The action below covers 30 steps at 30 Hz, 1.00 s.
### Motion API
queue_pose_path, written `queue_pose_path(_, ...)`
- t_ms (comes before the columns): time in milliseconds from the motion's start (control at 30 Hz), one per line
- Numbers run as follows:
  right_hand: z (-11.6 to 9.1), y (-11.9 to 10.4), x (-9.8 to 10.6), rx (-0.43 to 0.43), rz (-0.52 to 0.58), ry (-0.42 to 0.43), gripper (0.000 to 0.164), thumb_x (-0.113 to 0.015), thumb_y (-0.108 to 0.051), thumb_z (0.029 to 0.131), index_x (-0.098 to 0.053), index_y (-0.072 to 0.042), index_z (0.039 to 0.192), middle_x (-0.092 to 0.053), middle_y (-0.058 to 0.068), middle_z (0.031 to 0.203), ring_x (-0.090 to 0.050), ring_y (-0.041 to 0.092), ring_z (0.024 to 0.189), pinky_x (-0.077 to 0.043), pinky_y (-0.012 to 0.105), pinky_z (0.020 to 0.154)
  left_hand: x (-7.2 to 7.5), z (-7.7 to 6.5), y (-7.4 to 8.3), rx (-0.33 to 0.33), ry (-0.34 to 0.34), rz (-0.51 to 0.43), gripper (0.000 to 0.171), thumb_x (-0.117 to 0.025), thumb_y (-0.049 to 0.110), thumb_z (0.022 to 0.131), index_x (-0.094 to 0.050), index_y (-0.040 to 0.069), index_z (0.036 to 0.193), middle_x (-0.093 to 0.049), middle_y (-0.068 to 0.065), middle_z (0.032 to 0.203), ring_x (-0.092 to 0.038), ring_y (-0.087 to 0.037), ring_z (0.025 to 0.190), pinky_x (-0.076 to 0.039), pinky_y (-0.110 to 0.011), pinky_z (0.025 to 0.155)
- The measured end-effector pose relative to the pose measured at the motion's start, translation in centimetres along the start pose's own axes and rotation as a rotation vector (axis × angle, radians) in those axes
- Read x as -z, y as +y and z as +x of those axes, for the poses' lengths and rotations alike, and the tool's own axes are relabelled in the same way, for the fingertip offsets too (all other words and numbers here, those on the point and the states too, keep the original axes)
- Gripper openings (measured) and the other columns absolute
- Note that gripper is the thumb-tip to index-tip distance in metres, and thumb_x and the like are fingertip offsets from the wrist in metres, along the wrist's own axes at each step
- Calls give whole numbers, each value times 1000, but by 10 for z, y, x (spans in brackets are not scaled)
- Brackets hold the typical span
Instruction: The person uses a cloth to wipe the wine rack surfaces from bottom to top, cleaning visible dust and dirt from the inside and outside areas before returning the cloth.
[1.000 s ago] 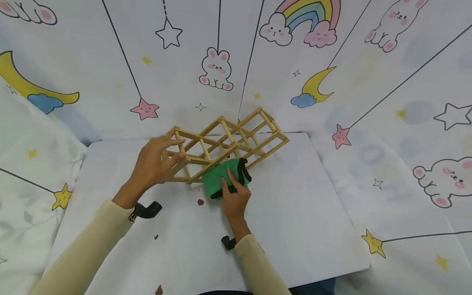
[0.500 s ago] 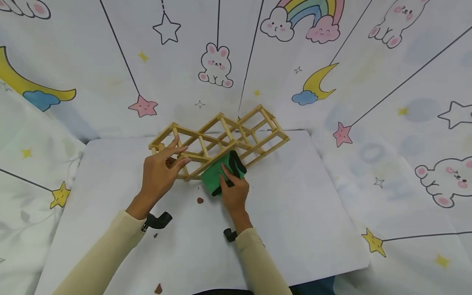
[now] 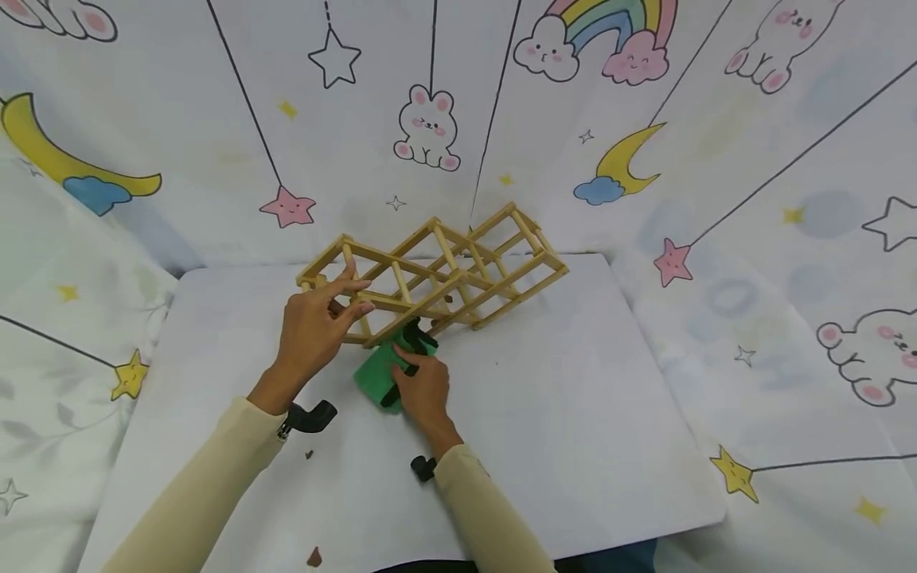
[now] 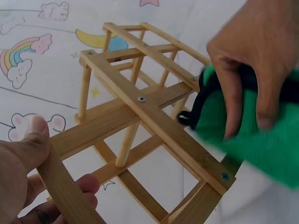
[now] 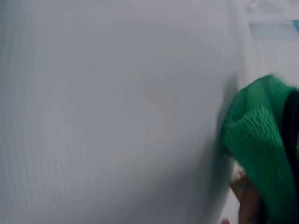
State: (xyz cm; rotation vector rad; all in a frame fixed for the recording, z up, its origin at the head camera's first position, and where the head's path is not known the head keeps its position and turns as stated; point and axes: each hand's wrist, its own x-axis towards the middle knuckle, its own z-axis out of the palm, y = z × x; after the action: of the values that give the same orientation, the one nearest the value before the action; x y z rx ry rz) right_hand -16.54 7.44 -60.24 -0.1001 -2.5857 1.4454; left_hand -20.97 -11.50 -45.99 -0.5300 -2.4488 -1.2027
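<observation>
A wooden lattice rack point(image 3: 466, 278), made of slats and round dowels, stands on the white table. My left hand point(image 3: 311, 326) is at its left end; in the left wrist view the thumb and fingers of the left hand point(image 4: 21, 172) lie around a slat point(image 4: 67, 191). A folded green cloth point(image 3: 372, 380) with black edging is pinched by my right hand point(image 3: 426, 390), just in front of the rack's lower edge. The right wrist view has the green cloth point(image 5: 261, 135) at its right side, with the fingers mostly hidden.
Small brown bits lie on the white table point(image 3: 587, 446): one bit point(image 3: 314, 557) near the front, another bit point(image 3: 310, 454) farther up, and some by the rack. A patterned cloth backdrop point(image 3: 372, 159) rises right behind the rack.
My right hand has drawn the cloth left and towards me, along the rack's front. A brown bit there is out of sight now. My left hand first shifted slightly right on the rack.
</observation>
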Motion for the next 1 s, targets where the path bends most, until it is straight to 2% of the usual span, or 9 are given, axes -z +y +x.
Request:
queue_pose_path(100, 1, 1, 5, -25, -101, 73, 37, -82, -13, 91, -80, -29, 124, -83, 6, 111, -55, 14, 53, -43, 27, 47, -1, 0, 0, 22, -19, -15, 39, -84, 22, 91, -78, 14, 129, -64, -11, 148, -76, -23, 63, -43, -18, 48)
queue_pose_path(200, 2, -3, 7, 2, 4, 6, 37, -81, -16, 95, -77, -30, 129, -79, 2, 125, -74, 14, 88, -59, 30, 76, 0, 1, 1, 23, -17, -16, 38, -84, 23, 91, -78, 14, 129, -65, -10, 147, -76, -23, 63, -43, -18, 47)
queue_pose_path(300, 4, -4, 4, 13, 42, -73, 37, -80, -23, 97, -75, -35, 132, -74, -3, 135, -72, 17, 118, -59, 33, 95, 1, 2, 0, 19, -5, -10, 38, -84, 22, 91, -79, 14, 127, -66, -10, 146, -75, -22, 62, -42, -18, 47)
queue_pose_path(400, 5, 0, 12, -6, -62, -65, 36, -82, -21, 95, -77, -34, 128, -79, 2, 124, -75, 16, 90, -57, 27, 67, 1, 3, 0, 24, -7, -12, 37, -85, 22, 91, -79, 12, 126, -71, -11, 139, -75, -23, 62, -43, -20, 47)
queue_pose_path(500, 1, 9, 32, 32, -70, -16, 34, -82, -18, 93, -79, -33, 124, -81, 3, 119, -73, 15, 83, -55, 27, 62, 1, 1, -1, 38, -17, -4, 37, -85, 22, 91, -79, 12, 126, -70, -10, 140, -73, -21, 61, -43, -23, 47)
queue_pose_path(700, 7, 26, 74, 291, 187, 380, 35, -81, -10, 95, -78, -21, 129, -77, 6, 130, -75, 20, 116, -58, 22, 95, 5, 4, 1, 35, -33, 25, 38, -83, 21, 93, -77, 13, 130, -72, -11, 139, -68, -17, 57, -39, -25, 47)
queue_pose_path(800, 25, 31, 84, 301, 219, 551, 41, -79, -10, 97, -72, -16, 137, -69, 10, 143, -68, 24, 131, -54, 26, 106, 7, 4, 0, 30, -38, 41, 38, -82, 21, 94, -76, 14, 131, -78, -15, 124, -64, -15, 55, -36, -26, 47)
queue_pose_path(900, 34, 38, 79, 208, 186, 473, 42, -78, -14, 99, -70, -18, 139, -68, 8, 144, -63, 26, 138, -52, 36, 112, 7, 2, -1, 34, -48, 71, 37, -81, 21, 95, -76, 14, 131, -81, -13, 105, -54, -10, 50, -33, -26, 46)
queue_pose_path(1000, 29, 45, 64, 106, 59, 220, 34, -80, -19, 97, -75, -20, 131, -75, 8, 131, -70, 28, 128, -57, 43, 106, 7, 0, 0, 32, -64, 96, 36, -79, 23, 97, -75, 15, 132, -76, -10, 81, -42, -7, 47, -29, -27, 46)
